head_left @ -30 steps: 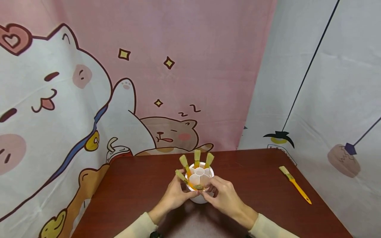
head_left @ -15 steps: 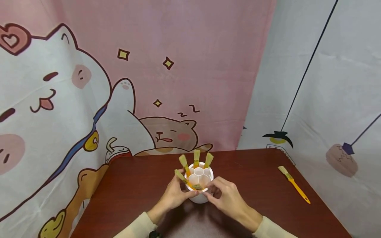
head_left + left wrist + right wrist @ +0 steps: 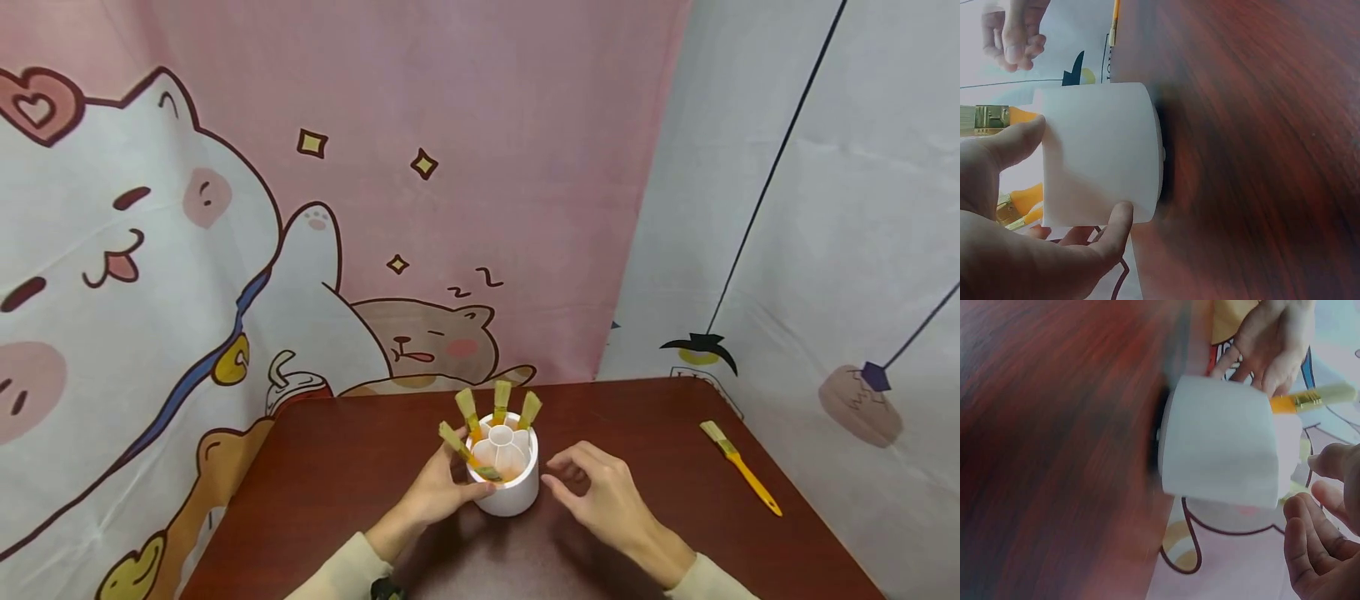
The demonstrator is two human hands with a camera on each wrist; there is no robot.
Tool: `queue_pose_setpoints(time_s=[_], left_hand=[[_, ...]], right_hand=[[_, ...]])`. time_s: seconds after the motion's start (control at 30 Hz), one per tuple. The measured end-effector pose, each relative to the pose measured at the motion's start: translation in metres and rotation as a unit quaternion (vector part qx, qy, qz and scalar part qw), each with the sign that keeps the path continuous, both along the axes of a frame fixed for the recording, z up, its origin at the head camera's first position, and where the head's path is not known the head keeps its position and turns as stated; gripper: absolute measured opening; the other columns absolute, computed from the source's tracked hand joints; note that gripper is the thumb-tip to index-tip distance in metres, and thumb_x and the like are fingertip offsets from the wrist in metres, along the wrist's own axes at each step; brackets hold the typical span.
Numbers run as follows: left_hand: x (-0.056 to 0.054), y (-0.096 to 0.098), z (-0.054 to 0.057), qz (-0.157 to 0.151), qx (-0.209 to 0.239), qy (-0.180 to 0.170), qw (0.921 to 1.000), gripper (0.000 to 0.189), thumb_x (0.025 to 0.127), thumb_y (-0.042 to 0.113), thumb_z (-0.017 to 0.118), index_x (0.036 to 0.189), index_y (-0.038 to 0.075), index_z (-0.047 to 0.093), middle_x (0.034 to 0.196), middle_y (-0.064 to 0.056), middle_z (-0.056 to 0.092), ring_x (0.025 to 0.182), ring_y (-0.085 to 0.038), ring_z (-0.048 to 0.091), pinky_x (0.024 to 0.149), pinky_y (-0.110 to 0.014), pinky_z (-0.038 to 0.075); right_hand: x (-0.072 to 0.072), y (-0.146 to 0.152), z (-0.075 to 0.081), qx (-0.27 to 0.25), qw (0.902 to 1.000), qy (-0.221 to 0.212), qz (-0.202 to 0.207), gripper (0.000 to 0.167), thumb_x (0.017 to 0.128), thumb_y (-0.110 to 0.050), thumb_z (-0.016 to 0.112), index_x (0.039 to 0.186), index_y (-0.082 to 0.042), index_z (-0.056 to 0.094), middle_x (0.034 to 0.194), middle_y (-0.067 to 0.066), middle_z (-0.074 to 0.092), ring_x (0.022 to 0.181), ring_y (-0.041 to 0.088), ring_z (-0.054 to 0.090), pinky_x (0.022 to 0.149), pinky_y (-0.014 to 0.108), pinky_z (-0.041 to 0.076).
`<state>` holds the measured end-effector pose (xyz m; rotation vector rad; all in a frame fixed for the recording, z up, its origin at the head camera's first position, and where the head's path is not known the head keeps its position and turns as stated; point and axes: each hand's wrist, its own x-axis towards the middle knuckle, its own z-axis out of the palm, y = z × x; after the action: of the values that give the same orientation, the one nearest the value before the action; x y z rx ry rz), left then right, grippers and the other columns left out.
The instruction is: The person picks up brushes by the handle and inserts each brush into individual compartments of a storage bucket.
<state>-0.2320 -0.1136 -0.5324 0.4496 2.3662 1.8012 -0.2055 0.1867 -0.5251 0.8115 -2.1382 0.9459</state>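
Note:
A white round brush holder (image 3: 513, 502) with petal-shaped compartments stands at the middle of the table. My left hand (image 3: 435, 492) grips its left side, the thumb at the front rim and the other fingers along the wall (image 3: 1100, 153). Several flat paintbrushes with yellow handles stand in the holder, bristles up. One brush (image 3: 461, 446) leans left over the left hand, and another (image 3: 489, 473) lies low at the front rim beside the thumb. Just right of the holder, apart from it, my right hand (image 3: 611, 496) hovers with loosely bent fingers (image 3: 1297, 544) and holds nothing.
A single yellow-handled paintbrush (image 3: 742, 467) lies on the right part of the dark red wooden table (image 3: 360, 442). Behind the table hangs a pink and white cloth (image 3: 525, 208) printed with cartoon animals.
My right hand has let go at the front rim and drawn back to the right. The front brush now tips further left. The left hand keeps its grip on the holder.

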Motion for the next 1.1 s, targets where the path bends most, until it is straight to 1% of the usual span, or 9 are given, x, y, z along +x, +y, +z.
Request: queue_pose_setpoints(time_s=[0.17, 0.27, 0.43, 0.5, 0.6, 0.73, 0.83, 0.97, 1.1], left_hand=[[0.001, -0.001, 0.0, -0.011, 0.015, -0.018, 0.9997, 0.105, 0.094, 0.002, 0.093, 0.18, 0.002, 0.035, 0.169, -0.032, 0.059, 0.154, -0.05, 0.063, 0.124, -0.066, 0.057], [0.002, -0.002, -0.001, -0.013, 0.026, -0.028, 0.9992, 0.106, 0.094, -0.001, 0.091, 0.182, 0.002, 0.031, 0.175, -0.034, 0.052, 0.157, -0.052, 0.06, 0.122, -0.063, 0.059], [0.007, 0.003, 0.002, 0.002, 0.042, -0.028, 0.9987, 0.11, 0.093, 0.0, 0.093, 0.183, 0.006, 0.028, 0.177, -0.034, 0.049, 0.157, -0.052, 0.059, 0.123, -0.066, 0.058], [0.012, 0.007, 0.003, 0.022, 0.032, -0.019, 0.9991, 0.113, 0.091, 0.003, 0.096, 0.182, 0.006, 0.028, 0.176, -0.033, 0.049, 0.157, -0.052, 0.058, 0.122, -0.069, 0.057], [0.021, 0.016, 0.005, 0.068, -0.008, 0.001, 0.9977, 0.117, 0.087, 0.014, 0.102, 0.178, 0.002, 0.03, 0.173, -0.032, 0.05, 0.157, -0.051, 0.057, 0.122, -0.071, 0.055], [0.03, 0.028, 0.006, 0.128, -0.067, 0.017, 0.9893, 0.117, 0.081, 0.031, 0.107, 0.17, -0.002, 0.038, 0.167, -0.026, 0.054, 0.156, -0.045, 0.057, 0.129, -0.068, 0.048], [0.033, 0.036, 0.004, 0.161, -0.079, 0.022, 0.9836, 0.116, 0.077, 0.035, 0.108, 0.166, -0.001, 0.042, 0.162, -0.023, 0.057, 0.155, -0.043, 0.058, 0.131, -0.065, 0.046], [0.033, 0.045, 0.002, 0.183, -0.066, 0.019, 0.9806, 0.117, 0.075, 0.035, 0.11, 0.165, 0.002, 0.041, 0.158, -0.02, 0.057, 0.154, -0.042, 0.059, 0.13, -0.064, 0.046], [0.031, 0.049, 0.001, 0.186, -0.057, 0.012, 0.9809, 0.117, 0.075, 0.035, 0.11, 0.165, 0.004, 0.041, 0.158, -0.017, 0.056, 0.154, -0.04, 0.059, 0.13, -0.063, 0.046]], right_hand=[[-0.001, 0.016, 0.0, 0.003, 0.9995, -0.013, -0.03, 0.03, 0.083, -0.002, 0.102, 0.102, -0.015, 0.083, 0.093, -0.009, 0.079, 0.076, 0.007, 0.075, 0.071, 0.015, 0.06], [-0.002, 0.025, -0.001, 0.003, 0.999, -0.001, -0.045, 0.031, 0.082, -0.001, 0.102, 0.101, -0.015, 0.082, 0.092, -0.008, 0.079, 0.075, 0.008, 0.075, 0.069, 0.015, 0.059], [-0.007, 0.041, -0.001, 0.007, 0.997, 0.02, -0.074, 0.033, 0.08, 0.0, 0.102, 0.099, -0.015, 0.081, 0.09, -0.008, 0.077, 0.072, 0.008, 0.073, 0.067, 0.015, 0.058], [-0.01, 0.048, -0.001, 0.011, 0.9957, 0.024, -0.088, 0.033, 0.079, 0.0, 0.102, 0.099, -0.015, 0.081, 0.089, -0.008, 0.076, 0.072, 0.008, 0.072, 0.067, 0.014, 0.057], [-0.013, 0.056, -0.002, 0.017, 0.9939, 0.022, -0.107, 0.032, 0.079, 0.0, 0.103, 0.099, -0.014, 0.082, 0.089, -0.006, 0.076, 0.072, 0.009, 0.07, 0.069, 0.014, 0.056], [-0.016, 0.067, -0.002, 0.025, 0.992, 0.01, -0.123, 0.032, 0.079, 0.0, 0.103, 0.101, -0.013, 0.082, 0.091, -0.004, 0.076, 0.073, 0.01, 0.07, 0.07, 0.012, 0.056], [-0.018, 0.076, -0.003, 0.035, 0.9898, -0.005, -0.138, 0.031, 0.081, -0.001, 0.102, 0.102, -0.013, 0.083, 0.092, -0.004, 0.077, 0.074, 0.008, 0.07, 0.07, 0.011, 0.055], [-0.02, 0.092, -0.007, 0.05, 0.9836, -0.027, -0.171, 0.03, 0.083, -0.002, 0.102, 0.103, -0.014, 0.083, 0.095, -0.003, 0.078, 0.075, 0.009, 0.069, 0.069, 0.013, 0.054], [-0.021, 0.11, -0.013, 0.061, 0.9767, -0.043, -0.201, 0.028, 0.083, -0.005, 0.102, 0.103, -0.014, 0.084, 0.097, 0.0, 0.079, 0.074, 0.011, 0.067, 0.066, 0.018, 0.053]])
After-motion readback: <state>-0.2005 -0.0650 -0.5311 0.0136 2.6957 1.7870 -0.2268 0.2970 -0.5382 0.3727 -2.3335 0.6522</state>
